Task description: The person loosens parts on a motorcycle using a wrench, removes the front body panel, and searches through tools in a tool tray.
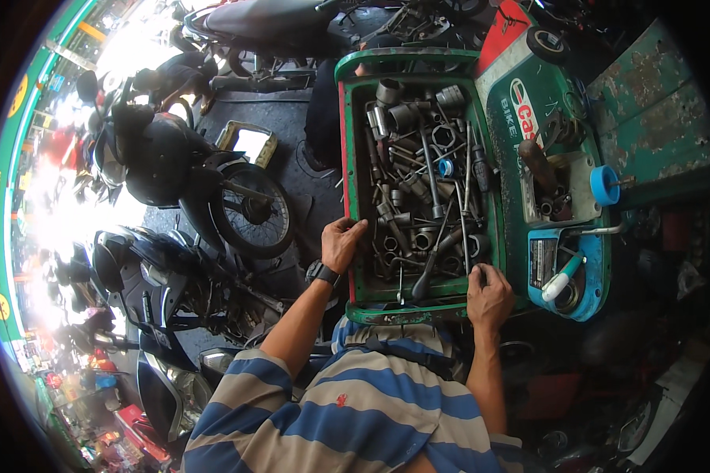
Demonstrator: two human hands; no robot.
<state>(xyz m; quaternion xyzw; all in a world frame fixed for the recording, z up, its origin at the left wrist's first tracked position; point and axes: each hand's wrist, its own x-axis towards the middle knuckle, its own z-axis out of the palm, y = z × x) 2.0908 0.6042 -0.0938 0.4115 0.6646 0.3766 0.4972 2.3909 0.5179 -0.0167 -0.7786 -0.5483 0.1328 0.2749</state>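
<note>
A green metal drawer tray [414, 55] with a red left side stands in front of me, heaped with sockets, wrenches and other hand tools. My left hand [342, 247], with a dark watch on the wrist, is closed over the tray's left rim. At the near right corner is my right hand [489, 298], its fingers curled together; whatever they may hold is hidden. Just beyond its fingertips lies a long thin wrench [464, 213]. A ratchet handle [424, 280] rests in the near middle of the heap, and a larger socket [387, 92] sits at the far left.
Right of the tray, a green cabinet top [503, 118] carries a blue container [597, 293] with a white-and-teal tool in it, and a blue roll of tape [604, 185]. Motorbikes stand at left, one with its front wheel [254, 211] near a pan [248, 143]. Another person [183, 77] crouches at far left.
</note>
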